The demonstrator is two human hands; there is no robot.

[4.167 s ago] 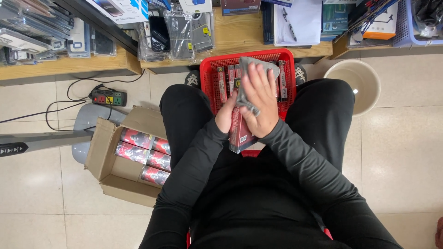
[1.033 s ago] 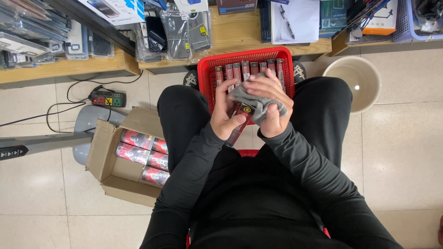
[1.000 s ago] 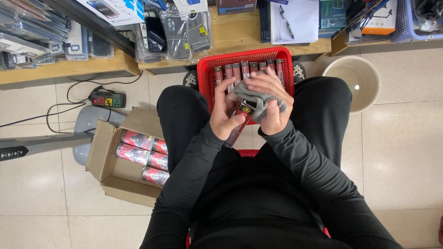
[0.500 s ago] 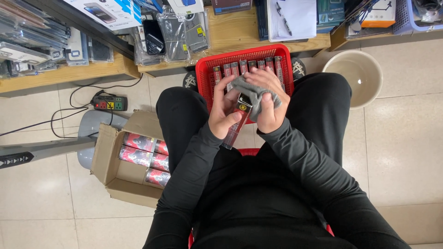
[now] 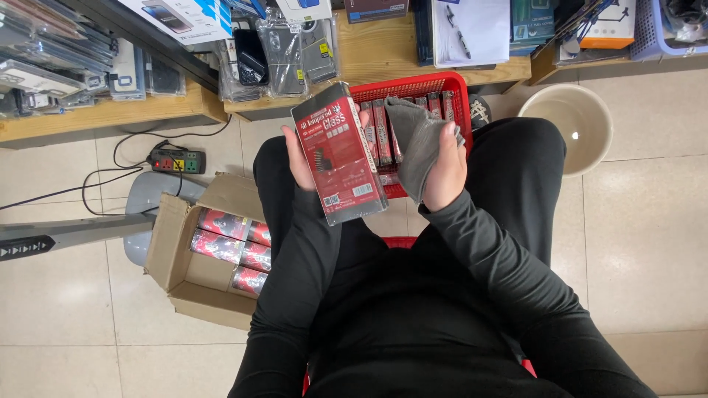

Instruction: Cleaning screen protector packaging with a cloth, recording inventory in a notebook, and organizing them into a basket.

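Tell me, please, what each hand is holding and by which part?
Left hand grips the red box by its left long edge; right hand holds a grey cloth, bunched at its lower part.

Flat red-and-grey packaged box (image 5: 338,153) tilted upright, crumpled grey cloth (image 5: 417,144) just beside it.

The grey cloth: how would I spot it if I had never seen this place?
Find the red basket on the floor between the seated person's knees. Just over it, the right hand grips a grey cloth. It is soft, plain and crumpled, unlike the stiff red packet in the left hand.
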